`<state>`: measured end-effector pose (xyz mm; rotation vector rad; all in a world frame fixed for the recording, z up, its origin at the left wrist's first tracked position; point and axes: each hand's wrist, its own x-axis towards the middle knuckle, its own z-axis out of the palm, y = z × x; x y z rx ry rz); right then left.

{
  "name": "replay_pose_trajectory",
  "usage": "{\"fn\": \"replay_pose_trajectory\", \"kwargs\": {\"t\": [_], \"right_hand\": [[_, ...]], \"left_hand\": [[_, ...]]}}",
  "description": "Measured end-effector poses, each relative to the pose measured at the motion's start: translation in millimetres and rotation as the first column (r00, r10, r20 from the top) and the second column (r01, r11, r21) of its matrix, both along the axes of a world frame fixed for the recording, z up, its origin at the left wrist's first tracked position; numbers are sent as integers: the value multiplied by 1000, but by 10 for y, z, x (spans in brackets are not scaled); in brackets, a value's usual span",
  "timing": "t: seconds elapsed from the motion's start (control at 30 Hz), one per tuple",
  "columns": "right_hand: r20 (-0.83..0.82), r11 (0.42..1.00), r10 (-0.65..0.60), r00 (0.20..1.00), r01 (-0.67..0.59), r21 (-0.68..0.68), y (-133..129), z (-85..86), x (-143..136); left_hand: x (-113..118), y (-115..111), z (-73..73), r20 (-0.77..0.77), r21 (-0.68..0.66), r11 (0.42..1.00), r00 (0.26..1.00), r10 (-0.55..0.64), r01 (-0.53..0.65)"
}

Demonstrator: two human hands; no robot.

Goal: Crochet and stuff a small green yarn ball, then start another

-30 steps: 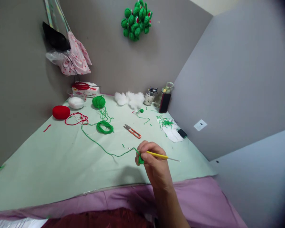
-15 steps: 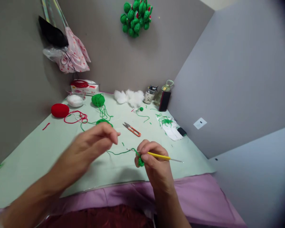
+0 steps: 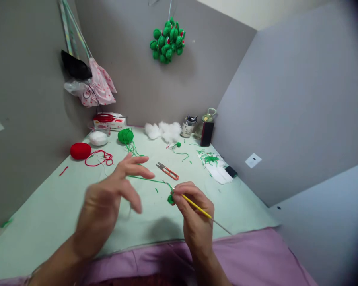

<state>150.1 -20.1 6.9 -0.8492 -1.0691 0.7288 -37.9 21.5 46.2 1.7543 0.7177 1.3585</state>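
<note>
My right hand [image 3: 195, 208] pinches a yellow-handled crochet hook [image 3: 197, 205], its metal tip pointing up and left. A small green crochet piece [image 3: 170, 198] is held in the same fingertips, with a loop of yarn at the hook. From there a strand of green yarn [image 3: 146, 178] runs left behind my left hand [image 3: 113, 198]. That hand is raised over the table, fingers spread apart and slightly blurred; whether the strand touches a finger I cannot tell. Farther back lies the green yarn ball [image 3: 125, 136] with loose strands.
Orange thread snips [image 3: 167, 171] lie just beyond my hands. Red yarn [image 3: 80, 151], white yarn [image 3: 98, 138] and white stuffing [image 3: 164, 131] sit toward the back. A phone [image 3: 207, 134] leans at the right, near green scraps on white paper [image 3: 219, 173]. Green crochet pieces [image 3: 167, 41] hang on the wall.
My left hand has opened, its fingers spreading apart. The hook has tilted, its rear end now lower. The green strand is straighter, and the whole view has shifted slightly upward.
</note>
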Motion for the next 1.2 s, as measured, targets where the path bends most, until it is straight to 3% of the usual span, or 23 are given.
{"fn": "replay_pose_trajectory", "kwargs": {"t": [0.07, 0.1, 0.13, 0.2, 0.3, 0.4, 0.53, 0.67, 0.8, 0.9, 1.03, 1.2], "right_hand": [[44, 998, -51, 998, 49, 33, -18, 7, -12], [74, 997, -67, 995, 64, 43, -27, 9, -16], [110, 996, -75, 991, 69, 56, -35, 8, -18], [185, 995, -75, 980, 60, 86, -46, -4, -21], [243, 993, -79, 967, 55, 105, -49, -47, -26], [209, 994, -107, 972, 97, 57, -44, -92, -40], [164, 992, -126, 978, 129, -8, -22, -126, -62], [-23, 995, -23, 999, 20, -98, 44, -156, -47], [-334, 958, 119, 935, -196, -208, 124, -192, -10], [-361, 947, 123, 924, -218, -236, 138, -215, -1], [-180, 974, 22, 983, -62, -218, 80, -204, -16], [64, 994, -74, 995, 78, -77, -2, -160, -33]], "left_hand": [[96, 34, -196, -171, 145, 989, 984, 56, -31], [149, 39, -280, -254, 150, 988, 966, 56, -18], [203, 34, -346, -241, 91, 996, 970, 32, -10], [303, 0, -415, -112, -153, 987, 992, -66, 48], [413, -60, -393, 142, -476, 858, 980, -142, 194], [463, -75, -336, 309, -578, 764, 943, -120, 287], [477, -48, -337, 348, -596, 759, 936, -49, 262], [478, -32, -366, 423, -624, 706, 904, -54, 335], [467, -9, -390, 520, -666, 548, 842, -144, 506], [443, -4, -394, 573, -677, 472, 807, -144, 564], [408, -48, -336, 575, -669, 505, 810, -112, 545], [424, -83, -308, 479, -644, 630, 871, -111, 434]]}}
